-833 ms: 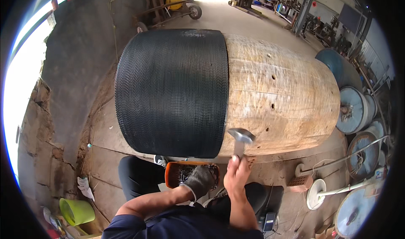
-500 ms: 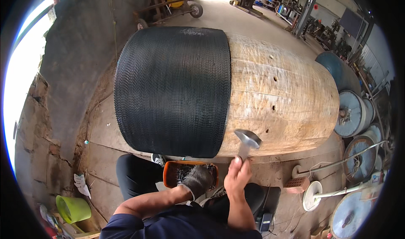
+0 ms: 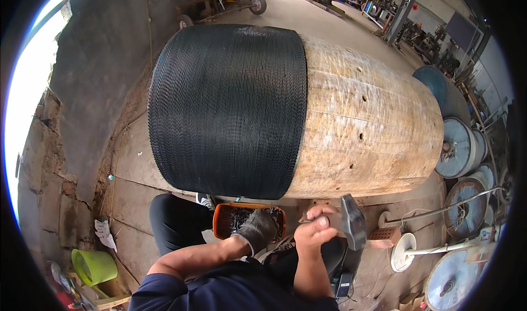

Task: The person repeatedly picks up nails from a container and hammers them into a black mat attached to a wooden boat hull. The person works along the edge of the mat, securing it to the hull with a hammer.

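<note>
My left hand (image 3: 257,231), in a dark grey work glove, reaches down into an orange tray (image 3: 219,228). Small dark metal pieces (image 3: 237,218), which look like nails, lie in that tray; the glove's fingertips are hidden among them. Just right of the tray, my bare right hand (image 3: 315,231) grips a hammer (image 3: 353,223), its steel head sideways beyond my fingers. In front of me lies a big wooden drum (image 3: 373,124). Its left part is covered by tightly packed rows of black toothed strip (image 3: 230,108); the right part is bare wood with several holes.
A red brick (image 3: 384,237) and a white round base with a pole (image 3: 405,253) stand to my right, near several metal discs (image 3: 455,275). A yellow-green bucket (image 3: 94,267) sits at lower left. The wall (image 3: 104,75) runs along the left. A wheeled cart (image 3: 219,9) is beyond the drum.
The hammer has come down and to the right, away from the drum, and its head has turned. My left hand stays in the tray. The view has shifted slightly.
</note>
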Motion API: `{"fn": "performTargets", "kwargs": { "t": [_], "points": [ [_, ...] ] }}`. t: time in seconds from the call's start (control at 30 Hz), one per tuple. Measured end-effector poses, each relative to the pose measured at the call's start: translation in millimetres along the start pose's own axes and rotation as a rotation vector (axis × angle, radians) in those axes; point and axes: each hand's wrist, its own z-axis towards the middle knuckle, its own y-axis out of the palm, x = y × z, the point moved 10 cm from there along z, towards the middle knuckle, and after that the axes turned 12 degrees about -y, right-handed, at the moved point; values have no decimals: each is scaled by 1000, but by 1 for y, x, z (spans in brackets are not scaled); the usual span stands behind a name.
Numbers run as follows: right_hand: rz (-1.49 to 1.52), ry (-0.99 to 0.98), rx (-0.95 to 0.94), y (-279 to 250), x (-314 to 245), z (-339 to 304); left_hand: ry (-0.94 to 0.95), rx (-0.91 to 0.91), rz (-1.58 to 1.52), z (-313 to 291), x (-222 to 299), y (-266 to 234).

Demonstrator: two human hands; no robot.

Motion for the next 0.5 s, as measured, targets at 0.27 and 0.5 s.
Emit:
{"fn": "performTargets", "kwargs": {
  "t": [0.27,0.5],
  "points": [
    [62,362,-184,10,3,1,163,37,240,-5,24,-33],
    [-308,351,-531,35,28,-12,187,250,180,9,34,-97]
  ]
}}
